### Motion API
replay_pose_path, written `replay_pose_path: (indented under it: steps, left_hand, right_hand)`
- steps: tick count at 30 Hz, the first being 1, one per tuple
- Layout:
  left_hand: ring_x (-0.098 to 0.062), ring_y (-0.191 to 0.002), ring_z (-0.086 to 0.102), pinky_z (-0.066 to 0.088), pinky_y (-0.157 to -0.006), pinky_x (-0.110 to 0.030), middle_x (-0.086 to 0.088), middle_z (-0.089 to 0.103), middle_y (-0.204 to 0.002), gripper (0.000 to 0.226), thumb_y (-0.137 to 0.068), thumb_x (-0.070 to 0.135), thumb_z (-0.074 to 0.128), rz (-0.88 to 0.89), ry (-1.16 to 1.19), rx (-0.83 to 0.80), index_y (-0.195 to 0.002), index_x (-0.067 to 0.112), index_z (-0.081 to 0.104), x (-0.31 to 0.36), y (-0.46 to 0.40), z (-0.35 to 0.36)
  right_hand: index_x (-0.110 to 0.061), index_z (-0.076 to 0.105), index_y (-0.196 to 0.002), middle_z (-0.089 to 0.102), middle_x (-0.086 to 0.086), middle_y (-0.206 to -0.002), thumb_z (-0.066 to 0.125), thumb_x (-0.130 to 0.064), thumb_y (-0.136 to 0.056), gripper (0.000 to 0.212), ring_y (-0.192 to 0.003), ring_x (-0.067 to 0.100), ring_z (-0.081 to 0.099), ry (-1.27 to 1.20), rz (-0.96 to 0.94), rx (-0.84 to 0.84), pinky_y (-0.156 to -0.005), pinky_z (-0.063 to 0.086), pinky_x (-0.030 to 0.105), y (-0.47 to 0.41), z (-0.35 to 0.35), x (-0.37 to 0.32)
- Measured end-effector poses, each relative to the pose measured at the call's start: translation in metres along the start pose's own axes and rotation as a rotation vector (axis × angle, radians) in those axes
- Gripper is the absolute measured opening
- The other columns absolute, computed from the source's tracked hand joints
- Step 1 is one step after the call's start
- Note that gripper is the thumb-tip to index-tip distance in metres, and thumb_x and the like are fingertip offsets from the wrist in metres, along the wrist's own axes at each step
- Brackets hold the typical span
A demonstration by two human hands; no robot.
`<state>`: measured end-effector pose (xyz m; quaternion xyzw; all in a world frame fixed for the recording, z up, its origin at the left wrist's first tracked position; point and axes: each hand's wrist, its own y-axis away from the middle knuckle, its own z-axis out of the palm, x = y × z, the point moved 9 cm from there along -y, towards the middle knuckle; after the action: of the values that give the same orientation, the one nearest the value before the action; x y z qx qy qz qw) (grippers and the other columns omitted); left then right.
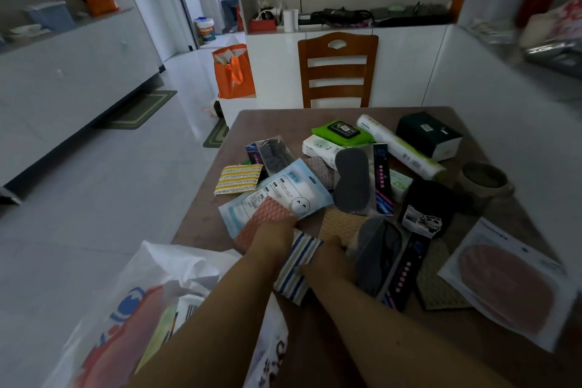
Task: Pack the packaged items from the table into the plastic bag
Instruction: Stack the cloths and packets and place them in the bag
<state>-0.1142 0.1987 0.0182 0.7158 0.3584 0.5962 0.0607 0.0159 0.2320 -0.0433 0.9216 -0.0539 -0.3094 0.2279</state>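
Two hands reaching together into the pile on the table, near its front edge. Left hand lying on an orange honeycomb-patterned packet, fingers hidden among the packets, so impossible to tell whether closed on it. Right hand pressed down between a blue-striped packet and a grey eye-mask pack, grip likewise hidden. Probably sorting out the next packet to lift. Plastic bag slumped open at lower left, just beside the left forearm, mouth turned toward the table, seemingly placed for a short carry. Several packets already inside. Many more spread well beyond the hands: green wipes, white roll, dark box.
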Motion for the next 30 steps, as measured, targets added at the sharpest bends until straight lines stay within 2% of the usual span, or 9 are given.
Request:
replay_pose_path:
  steps: [5, 9, 12, 16, 18, 21, 24, 26, 30]
  left_hand:
    - [-0.03, -0.124, 0.049, 0.041, -0.105, -0.041, -0.015, 0.051, -0.135, 0.045, -0.096, 0.035, 0.049, 0.147, -0.634, 0.108, -0.134, 0.01, 0.046, 0.018, -0.048, -0.013]
    - [-0.033, -0.111, 0.058, 0.049, -0.092, -0.039, -0.016, 0.06, -0.123, 0.049, -0.092, 0.041, 0.048, 0.035, -0.409, 0.325, -0.125, 0.005, 0.048, 0.013, -0.077, -0.051]
    - [-0.033, -0.112, 0.058, 0.047, -0.098, -0.043, -0.017, 0.06, -0.124, 0.057, -0.09, 0.048, 0.051, -0.016, -0.427, 0.238, -0.128, 0.006, 0.049, -0.004, -0.096, -0.051]
    - [-0.03, -0.109, 0.059, 0.049, -0.092, -0.035, -0.017, 0.063, -0.118, 0.051, -0.086, 0.039, 0.064, -0.045, -0.756, 0.113, -0.119, 0.0, 0.056, -0.02, -0.101, -0.042]
    - [-0.029, -0.102, 0.063, 0.052, -0.091, -0.039, -0.016, 0.066, -0.11, 0.045, -0.086, 0.037, 0.065, -0.029, -0.673, 0.086, -0.111, 0.0, 0.06, -0.012, -0.104, -0.037]
    - [-0.028, -0.097, 0.063, 0.054, -0.083, -0.043, -0.011, 0.067, -0.105, 0.04, -0.09, 0.044, 0.057, -0.078, -0.227, -0.075, -0.109, 0.009, 0.059, 0.002, -0.099, -0.017]
    - [-0.03, -0.095, 0.063, 0.052, -0.074, -0.04, -0.014, 0.067, -0.099, 0.05, -0.097, 0.05, 0.038, -0.215, 0.127, -0.264, -0.108, 0.007, 0.061, 0.011, -0.084, 0.013]
    - [-0.031, -0.091, 0.062, 0.052, -0.074, -0.038, -0.016, 0.066, -0.095, 0.061, -0.098, 0.054, 0.03, -0.224, 0.201, -0.209, -0.099, 0.002, 0.062, 0.02, -0.09, 0.011]
    - [-0.024, -0.078, 0.056, 0.052, -0.073, -0.035, -0.015, 0.059, -0.087, 0.032, -0.095, 0.034, 0.051, -0.194, 0.367, 0.145, -0.086, 0.004, 0.052, 0.03, -0.121, -0.035]
  right_hand:
    - [-0.011, 0.033, -0.133, 0.051, 0.014, -0.134, 0.078, -0.027, -0.074, 0.077, -0.118, 0.033, 0.055, -0.104, 0.098, -0.041, -0.093, 0.052, 0.045, -0.019, 0.012, -0.003]
    - [-0.01, 0.054, -0.126, 0.061, 0.011, -0.125, 0.074, -0.021, -0.077, 0.055, -0.103, 0.027, 0.061, -0.31, 0.057, -0.093, -0.09, 0.053, 0.038, -0.031, 0.004, -0.002]
    - [-0.009, 0.055, -0.127, 0.061, 0.013, -0.124, 0.071, -0.017, -0.079, 0.052, -0.102, 0.029, 0.06, -0.529, 0.041, -0.115, -0.091, 0.052, 0.042, -0.038, -0.014, 0.008]
    - [-0.01, 0.055, -0.127, 0.061, 0.011, -0.124, 0.069, -0.011, -0.083, 0.046, -0.097, 0.027, 0.059, -0.798, 0.053, -0.19, -0.084, 0.048, 0.039, -0.048, -0.033, 0.014]
    - [-0.012, 0.061, -0.117, 0.065, 0.011, -0.118, 0.068, -0.011, -0.085, 0.032, -0.093, 0.026, 0.062, -0.882, 0.019, -0.261, -0.081, 0.049, 0.038, -0.052, -0.034, 0.007]
    - [-0.015, 0.063, -0.107, 0.069, 0.006, -0.1, 0.066, -0.018, -0.088, 0.02, -0.085, 0.024, 0.065, -1.005, 0.023, -0.313, -0.069, 0.052, 0.035, -0.054, -0.03, -0.002]
    - [-0.015, 0.064, -0.1, 0.07, 0.007, -0.099, 0.066, -0.016, -0.087, 0.013, -0.089, 0.026, 0.067, -1.158, 0.036, -0.36, -0.07, 0.054, 0.038, -0.057, -0.02, -0.013]
    - [-0.013, 0.066, -0.097, 0.071, 0.009, -0.1, 0.067, -0.012, -0.086, 0.011, -0.091, 0.027, 0.067, -1.225, 0.037, -0.379, -0.07, 0.054, 0.04, -0.059, -0.016, -0.019]
    - [-0.014, 0.064, -0.101, 0.07, 0.009, -0.101, 0.072, -0.016, -0.082, 0.021, -0.088, 0.027, 0.067, -1.209, 0.073, -0.309, -0.066, 0.054, 0.037, -0.071, -0.019, -0.015]
